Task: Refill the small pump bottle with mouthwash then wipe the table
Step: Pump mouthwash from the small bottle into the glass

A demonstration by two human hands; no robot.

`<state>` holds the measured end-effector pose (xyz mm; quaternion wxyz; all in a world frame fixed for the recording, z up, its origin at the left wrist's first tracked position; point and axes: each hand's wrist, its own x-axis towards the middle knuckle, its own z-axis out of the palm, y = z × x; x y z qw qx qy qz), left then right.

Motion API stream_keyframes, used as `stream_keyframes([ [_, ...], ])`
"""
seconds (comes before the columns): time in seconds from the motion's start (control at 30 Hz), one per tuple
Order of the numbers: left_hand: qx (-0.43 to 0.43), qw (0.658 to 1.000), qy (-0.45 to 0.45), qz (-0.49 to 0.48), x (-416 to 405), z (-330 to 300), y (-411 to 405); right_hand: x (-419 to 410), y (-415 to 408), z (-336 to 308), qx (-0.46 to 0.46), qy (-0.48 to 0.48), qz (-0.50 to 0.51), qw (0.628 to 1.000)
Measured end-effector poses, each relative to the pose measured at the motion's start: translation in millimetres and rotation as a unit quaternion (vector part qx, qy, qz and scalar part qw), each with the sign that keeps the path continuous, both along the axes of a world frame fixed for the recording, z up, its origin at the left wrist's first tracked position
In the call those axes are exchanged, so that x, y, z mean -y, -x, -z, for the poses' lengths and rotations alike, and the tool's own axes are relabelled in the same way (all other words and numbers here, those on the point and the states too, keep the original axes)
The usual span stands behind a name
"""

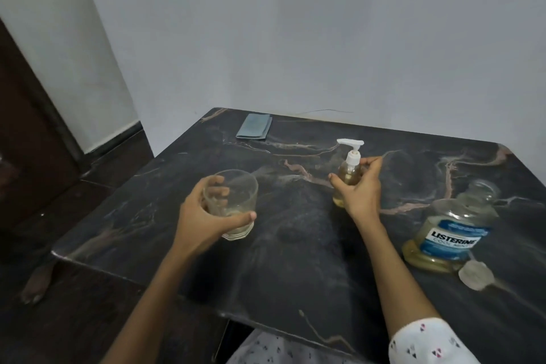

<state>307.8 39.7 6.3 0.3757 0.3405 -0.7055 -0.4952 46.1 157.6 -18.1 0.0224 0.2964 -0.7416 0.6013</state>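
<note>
Head view looked down on a dark marbled table (295, 275). My left hand (204, 224) was wrapped around a nearly empty glass (233, 201), and my right hand (359, 189) gripped the small pump bottle (348, 171), which stood mid-table holding yellowish liquid with its white pump on. The mouthwash bottle (452, 233) stood uncapped to the right, a clear cap (475, 273) beside it. A folded blue cloth (254, 126) lay at the far left corner. I judged the refill close to done; to finish well I'd keep the bottle steady and upright, check that the pump was tight, then fetch the cloth
</note>
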Motion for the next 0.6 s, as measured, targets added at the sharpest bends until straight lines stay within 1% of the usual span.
stream_keyframes([
  [0.13, -0.002, 0.999, 0.019, -0.036, 8, 12, -7, 0, 1, -1, -0.014, -0.028, 0.020, 0.999],
  [0.3, 0.010, 0.998, 0.033, -0.042, 15, 19, -8, 0, 2, -2, -0.015, -0.060, 0.027, 0.998],
  [0.43, 0.010, 0.998, 0.033, -0.049, 16, 26, -6, 1, -2, -4, 0.000, -0.054, 0.029, 0.998],
  [0.6, 0.003, 0.998, 0.030, -0.059, 20, 31, -4, -1, -6, -7, -0.009, -0.038, 0.021, 0.999],
])
